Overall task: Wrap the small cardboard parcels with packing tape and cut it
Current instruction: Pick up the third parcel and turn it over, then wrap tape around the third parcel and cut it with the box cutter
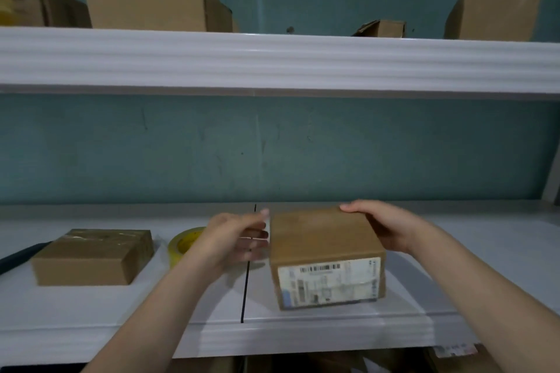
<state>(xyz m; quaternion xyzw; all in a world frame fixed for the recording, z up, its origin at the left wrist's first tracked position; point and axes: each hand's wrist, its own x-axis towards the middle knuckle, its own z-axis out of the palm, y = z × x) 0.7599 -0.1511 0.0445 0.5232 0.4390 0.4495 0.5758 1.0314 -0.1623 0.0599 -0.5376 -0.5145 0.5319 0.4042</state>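
Observation:
A small cardboard parcel (324, 239) with a white shipping label on its front stands on the white shelf (91, 318), right of centre. My right hand (381, 227) grips its far right top edge, fingers curled over the top. My left hand (233, 236) is at the parcel's left side, fingers bent toward it; whether they pinch tape there is blurred. A yellow roll of packing tape (181, 244) stands just behind my left wrist. A second, flatter parcel (94, 256) with glossy tape across its top lies at the left.
A dark seam (246, 291) splits the shelf in front of the parcel. A dark flat object (18, 257) pokes out behind the left parcel. The upper shelf (272, 60) carries several larger cardboard boxes. More cardboard shows below the shelf's front edge.

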